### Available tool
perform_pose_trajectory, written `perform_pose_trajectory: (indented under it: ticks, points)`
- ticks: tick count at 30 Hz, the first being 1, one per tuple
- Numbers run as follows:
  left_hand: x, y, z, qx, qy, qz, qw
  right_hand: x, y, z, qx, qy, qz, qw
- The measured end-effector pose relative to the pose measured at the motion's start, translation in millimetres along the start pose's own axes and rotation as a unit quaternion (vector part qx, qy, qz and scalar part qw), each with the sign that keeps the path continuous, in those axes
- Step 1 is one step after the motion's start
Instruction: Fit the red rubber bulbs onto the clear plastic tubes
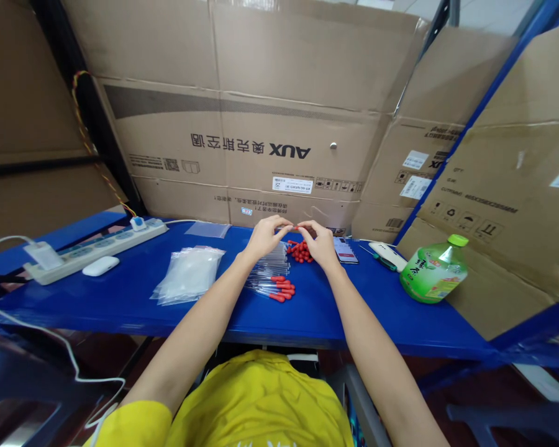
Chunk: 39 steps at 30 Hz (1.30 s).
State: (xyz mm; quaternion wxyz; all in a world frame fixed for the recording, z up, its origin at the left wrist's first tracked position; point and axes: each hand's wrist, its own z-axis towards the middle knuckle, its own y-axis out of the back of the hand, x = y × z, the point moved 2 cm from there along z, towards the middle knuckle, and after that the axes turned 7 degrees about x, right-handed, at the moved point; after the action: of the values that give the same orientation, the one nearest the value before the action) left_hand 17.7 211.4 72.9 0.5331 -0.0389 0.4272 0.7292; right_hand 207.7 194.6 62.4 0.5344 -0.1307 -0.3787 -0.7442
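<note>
My left hand (264, 238) and my right hand (321, 244) meet fingertip to fingertip above the back of the blue table. Pinched in my right fingers is a small red rubber bulb (295, 228), partly covered. My left fingers are closed on what looks like a thin glass dropper tube, mostly hidden. Under my hands lie a row of clear glass tubes (274, 261) and a heap of loose red rubber bulbs (300, 252). Several droppers with red bulbs fitted (283, 290) lie together nearer to me.
Clear plastic bags (189, 273) are stacked on the left of the table (317, 316). Further left are a power strip (107, 248) and a white earphone case (101, 266). On the right lie a phone (346, 250), a green-handled tool (382, 261) and a green bottle (433, 273). Cardboard (242, 112) walls the back.
</note>
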Motion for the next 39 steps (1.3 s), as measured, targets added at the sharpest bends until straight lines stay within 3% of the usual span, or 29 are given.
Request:
perform_pose_trajectory:
  ticks: [3,7,10,15,20,27,39]
  points:
    - [6,-1,3,-0.065,0.106,-0.224,0.967,-4,0,1,-0.061,-0.031,0.037,0.997]
    - [4,-10,5,-0.093,0.196,-0.511,0.832,-6,-5,2,-0.092,-0.060,0.094,0.990]
    - [-4,-13,4,-0.101,0.196,-0.609,0.762,-2,-11,1,-0.085,-0.063,0.105,0.989]
    - [-16,-11,2,-0.094,0.184,-0.693,0.691,2,-21,-1,-0.047,-0.051,0.100,0.993]
    - [-19,-5,0,-0.088,0.170,-0.727,0.660,2,-25,-5,0.012,-0.028,0.069,0.997]
    - [-14,-5,0,-0.095,0.174,-0.745,0.636,6,-22,-9,0.115,0.008,-0.081,0.990]
    - [-12,-3,0,-0.081,0.203,-0.759,0.613,6,-26,-10,0.135,0.077,-0.142,0.977]
